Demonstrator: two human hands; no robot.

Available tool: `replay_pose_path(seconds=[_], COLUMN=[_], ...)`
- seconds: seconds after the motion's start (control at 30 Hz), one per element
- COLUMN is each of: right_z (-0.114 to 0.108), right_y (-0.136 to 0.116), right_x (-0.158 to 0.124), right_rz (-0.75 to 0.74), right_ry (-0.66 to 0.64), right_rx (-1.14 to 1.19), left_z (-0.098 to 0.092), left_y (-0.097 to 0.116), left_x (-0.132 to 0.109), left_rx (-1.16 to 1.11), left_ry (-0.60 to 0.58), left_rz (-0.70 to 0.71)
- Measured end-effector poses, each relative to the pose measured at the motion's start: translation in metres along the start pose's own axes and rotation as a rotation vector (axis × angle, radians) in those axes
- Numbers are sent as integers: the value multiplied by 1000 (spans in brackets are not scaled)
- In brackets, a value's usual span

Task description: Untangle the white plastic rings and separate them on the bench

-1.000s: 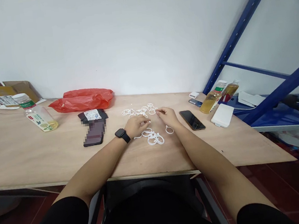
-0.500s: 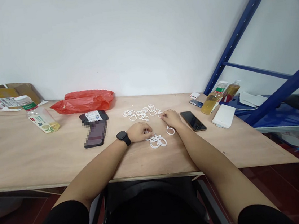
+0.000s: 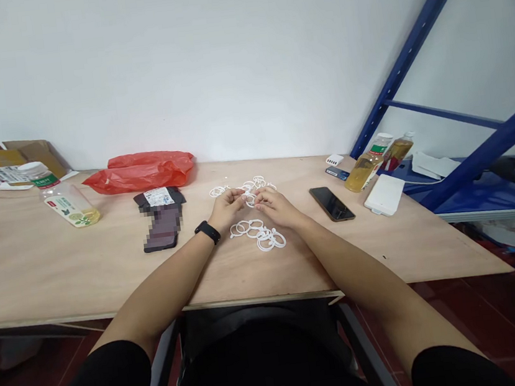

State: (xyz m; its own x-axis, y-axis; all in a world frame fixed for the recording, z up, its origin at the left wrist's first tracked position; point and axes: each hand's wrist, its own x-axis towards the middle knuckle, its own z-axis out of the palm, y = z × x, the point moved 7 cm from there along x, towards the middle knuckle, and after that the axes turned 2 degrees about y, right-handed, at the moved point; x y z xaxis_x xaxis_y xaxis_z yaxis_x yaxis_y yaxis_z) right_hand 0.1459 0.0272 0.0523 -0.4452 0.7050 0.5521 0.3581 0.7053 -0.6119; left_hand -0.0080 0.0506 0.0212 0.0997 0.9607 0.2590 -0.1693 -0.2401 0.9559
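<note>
White plastic curtain rings with small eyelets lie on the wooden table in two groups. My left hand (image 3: 228,208), with a black watch on its wrist, is closed with thumb and fingertips pinching a white curtain ring (image 3: 250,201). From the other side my right hand (image 3: 278,206) pinches at the same ring, its fingertips close to the left ones. Below the hands, several rings (image 3: 266,240) overlap in a cluster; whether they are linked I cannot tell. Behind my fingers sits a farther pile of rings (image 3: 260,182), partly hidden.
A phone (image 3: 331,203), a white box (image 3: 385,195) and drink bottles (image 3: 369,164) are on the right by a blue metal rack (image 3: 412,42). To the left are a black packet (image 3: 159,197), a red plastic bag (image 3: 142,172), a tilted bottle (image 3: 68,200) and a cardboard box (image 3: 32,158).
My left hand has moved up and away from the near cluster. My right hand has come left from the far pile's right side, and both now meet at one ring.
</note>
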Motion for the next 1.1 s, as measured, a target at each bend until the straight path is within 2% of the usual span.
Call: replay_pose_path(seconds=[0.17, 0.33, 0.57, 0.77, 0.87, 0.97, 1.03, 1.1], right_z=[0, 2, 7, 8, -3, -17, -22, -21], right_y=[-4, 4, 7, 12, 26, 45, 61, 77], right_x=[-2, -4, -4, -4, -2, -2, -3, -6], right_rz=[13, 128, 161, 161, 179, 222, 306, 405], right_ry=[-6, 26, 23, 33, 91, 127, 82, -10], right_rx=[86, 121, 160, 141, -5, -301, -494, -615], left_z=[-1, 1, 2, 0, 0, 8, 17, 25], left_y=[2, 10, 18, 13, 16, 25, 29, 27], left_x=[-1, -2, -5, -3, -5, -11, -17, -23], left_rx=[-52, 42, 284, 308, 387, 586, 691, 745], left_ry=[11, 9, 11, 34, 24, -63, -163, -276], left_rz=[-48, 65, 224, 218, 260, 393, 466, 478])
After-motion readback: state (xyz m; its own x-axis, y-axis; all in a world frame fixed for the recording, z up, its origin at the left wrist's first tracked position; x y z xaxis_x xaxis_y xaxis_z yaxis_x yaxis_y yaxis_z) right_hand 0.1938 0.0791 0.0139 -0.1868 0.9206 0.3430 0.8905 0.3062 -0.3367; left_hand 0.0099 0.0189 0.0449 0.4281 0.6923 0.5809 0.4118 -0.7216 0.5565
